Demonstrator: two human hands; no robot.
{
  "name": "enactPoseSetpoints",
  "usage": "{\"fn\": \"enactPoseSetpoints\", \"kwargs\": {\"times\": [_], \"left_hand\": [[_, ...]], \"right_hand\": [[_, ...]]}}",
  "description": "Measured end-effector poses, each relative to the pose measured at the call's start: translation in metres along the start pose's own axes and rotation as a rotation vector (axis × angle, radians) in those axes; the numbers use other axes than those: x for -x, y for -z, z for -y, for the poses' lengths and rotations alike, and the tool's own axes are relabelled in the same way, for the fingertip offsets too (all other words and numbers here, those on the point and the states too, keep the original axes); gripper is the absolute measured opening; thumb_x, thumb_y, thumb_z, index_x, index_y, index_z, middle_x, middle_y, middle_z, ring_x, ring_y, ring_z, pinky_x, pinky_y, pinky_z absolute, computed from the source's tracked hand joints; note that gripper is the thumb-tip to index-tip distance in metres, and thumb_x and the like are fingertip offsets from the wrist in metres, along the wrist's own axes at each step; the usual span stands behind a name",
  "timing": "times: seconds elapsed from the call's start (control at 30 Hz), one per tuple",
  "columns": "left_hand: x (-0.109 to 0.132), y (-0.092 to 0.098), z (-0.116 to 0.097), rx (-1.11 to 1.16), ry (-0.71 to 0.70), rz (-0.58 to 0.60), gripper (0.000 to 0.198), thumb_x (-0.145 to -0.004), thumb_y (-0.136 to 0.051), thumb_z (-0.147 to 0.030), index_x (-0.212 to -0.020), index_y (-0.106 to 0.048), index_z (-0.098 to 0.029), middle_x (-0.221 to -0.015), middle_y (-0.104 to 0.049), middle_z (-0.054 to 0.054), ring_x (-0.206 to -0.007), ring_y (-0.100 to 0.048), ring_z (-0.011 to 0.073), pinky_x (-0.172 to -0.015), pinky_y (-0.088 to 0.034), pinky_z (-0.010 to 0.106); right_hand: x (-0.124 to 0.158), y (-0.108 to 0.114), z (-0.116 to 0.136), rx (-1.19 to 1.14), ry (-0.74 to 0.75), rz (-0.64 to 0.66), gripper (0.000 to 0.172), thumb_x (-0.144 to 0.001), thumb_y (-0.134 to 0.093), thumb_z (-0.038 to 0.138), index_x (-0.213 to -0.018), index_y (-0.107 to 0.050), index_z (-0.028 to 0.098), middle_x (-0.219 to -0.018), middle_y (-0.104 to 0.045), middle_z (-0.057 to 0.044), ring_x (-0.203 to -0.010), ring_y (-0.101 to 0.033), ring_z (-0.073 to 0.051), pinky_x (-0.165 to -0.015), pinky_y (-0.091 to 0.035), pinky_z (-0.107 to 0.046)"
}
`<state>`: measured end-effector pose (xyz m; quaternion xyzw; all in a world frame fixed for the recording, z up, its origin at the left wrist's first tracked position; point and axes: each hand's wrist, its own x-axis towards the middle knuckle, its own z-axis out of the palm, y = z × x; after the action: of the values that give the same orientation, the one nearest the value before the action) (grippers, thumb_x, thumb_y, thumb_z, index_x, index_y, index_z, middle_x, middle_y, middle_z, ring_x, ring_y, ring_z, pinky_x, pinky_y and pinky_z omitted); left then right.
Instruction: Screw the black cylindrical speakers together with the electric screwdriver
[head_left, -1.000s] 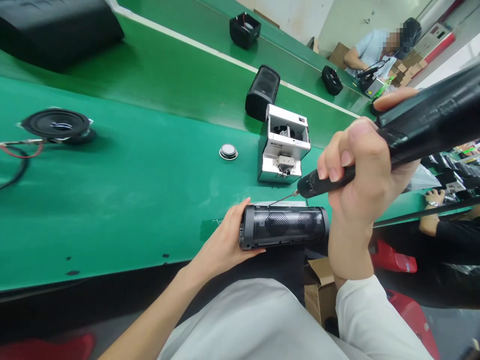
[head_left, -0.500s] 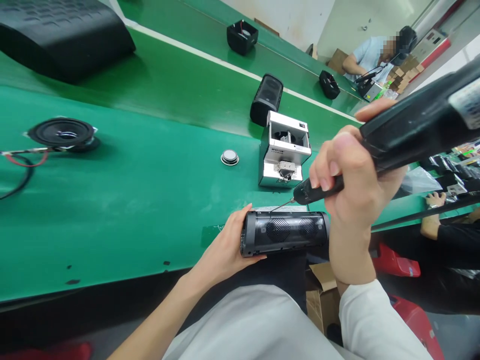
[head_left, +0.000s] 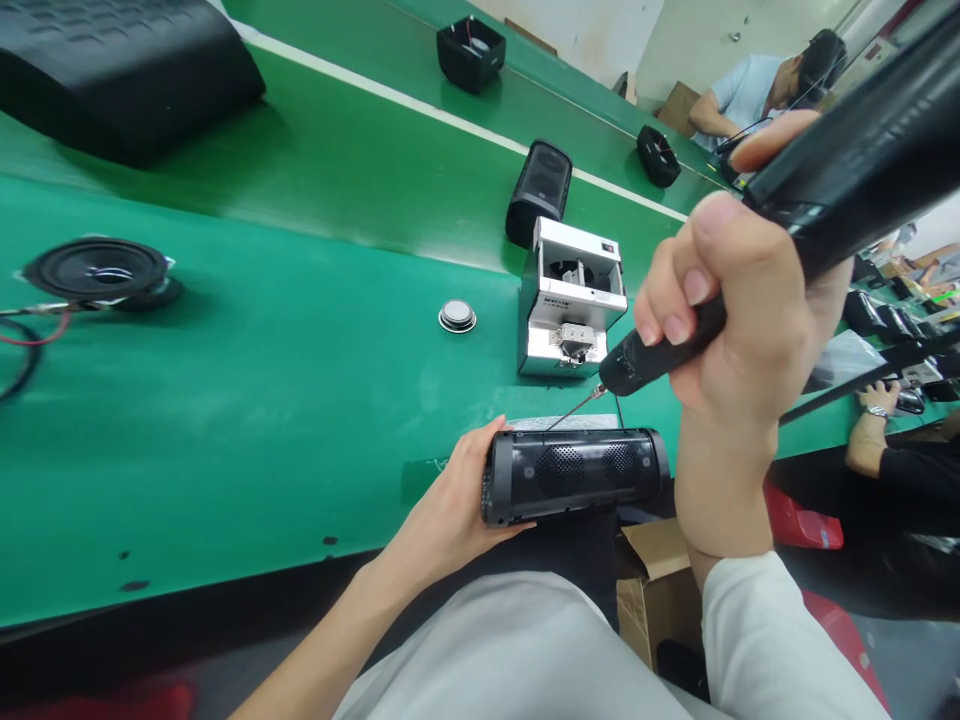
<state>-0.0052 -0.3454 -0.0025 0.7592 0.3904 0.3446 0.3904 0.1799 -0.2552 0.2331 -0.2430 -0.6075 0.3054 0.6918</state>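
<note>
My left hand [head_left: 457,490] grips the left end of a black speaker [head_left: 577,472] with a perforated front, lying lengthwise at the bench's near edge. Closed around the lower body of a black electric screwdriver [head_left: 667,345] is my right hand [head_left: 750,300]. Its thin bit slants down to the speaker's far long edge; whether the tip touches is too small to tell. Just beyond the speaker stands a silver screw feeder [head_left: 574,300]. A small round metal-rimmed disc [head_left: 457,316] lies left of the feeder.
A loose speaker driver [head_left: 97,270] with wires lies at left. Behind are a large black housing [head_left: 127,75], an upright speaker [head_left: 538,190] and open black shells [head_left: 471,52] on the green line. A cardboard box [head_left: 660,590] sits below. Co-workers [head_left: 750,90] are at the far right.
My right hand and the screwdriver have shifted slightly up and to the right, the bit's lower end moving right along the speaker's far edge. My left hand keeps its hold; the view has shifted slightly.
</note>
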Motion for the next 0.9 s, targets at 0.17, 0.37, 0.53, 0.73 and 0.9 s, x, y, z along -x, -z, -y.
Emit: {"fn": "enactPoseSetpoints", "kwargs": {"times": [0.17,0.37,0.53,0.73,0.9], "left_hand": [[0.001,-0.005,0.005,0.017,-0.016,-0.015,0.117,-0.089,-0.094,-0.036,-0.178,-0.018,-0.037,-0.167,-0.052,0.018,-0.157,-0.058,0.0440,-0.125,-0.057,0.066],[0.003,-0.015,0.014,0.058,-0.004,-0.053,0.120,-0.083,-0.097,-0.034,-0.176,-0.022,-0.037,-0.166,-0.052,0.017,-0.155,-0.060,0.0441,-0.124,-0.058,0.065],[0.001,-0.010,0.007,0.051,-0.017,-0.040,0.117,-0.085,-0.096,-0.032,-0.175,-0.022,-0.037,-0.166,-0.053,0.017,-0.156,-0.059,0.0448,-0.124,-0.058,0.066],[-0.003,-0.004,0.001,0.069,-0.017,-0.003,0.116,-0.086,-0.096,-0.028,-0.174,-0.021,-0.037,-0.163,-0.055,0.018,-0.153,-0.061,0.0448,-0.121,-0.059,0.067],[-0.005,-0.003,-0.001,0.083,-0.022,0.002,0.113,-0.085,-0.096,-0.026,-0.172,-0.024,-0.035,-0.162,-0.055,0.018,-0.152,-0.060,0.0455,-0.122,-0.058,0.069]], "right_hand": [[-0.006,-0.002,-0.016,-0.008,-0.089,0.029,0.024,-0.092,-0.085,0.016,-0.100,-0.065,0.026,-0.057,-0.045,0.014,-0.037,-0.042,-0.009,-0.040,-0.046,-0.026],[-0.008,-0.004,-0.024,-0.019,-0.193,0.040,0.035,-0.087,-0.100,0.028,-0.098,-0.067,0.027,-0.056,-0.048,0.013,-0.038,-0.043,-0.010,-0.039,-0.047,-0.027],[0.008,-0.004,-0.036,0.064,-0.114,0.149,0.056,-0.085,-0.100,0.061,-0.107,-0.057,0.032,-0.053,-0.038,0.017,-0.032,-0.030,-0.009,-0.034,-0.040,-0.028],[0.060,0.012,-0.035,0.250,0.030,0.142,0.030,-0.101,-0.085,0.041,-0.116,-0.060,0.037,-0.062,-0.051,0.011,-0.038,-0.046,-0.015,-0.041,-0.048,-0.032],[0.065,0.021,-0.042,0.149,0.119,0.240,0.030,-0.100,-0.080,0.028,-0.122,-0.061,0.037,-0.071,-0.063,0.008,-0.039,-0.050,-0.015,-0.041,-0.052,-0.032]]}}
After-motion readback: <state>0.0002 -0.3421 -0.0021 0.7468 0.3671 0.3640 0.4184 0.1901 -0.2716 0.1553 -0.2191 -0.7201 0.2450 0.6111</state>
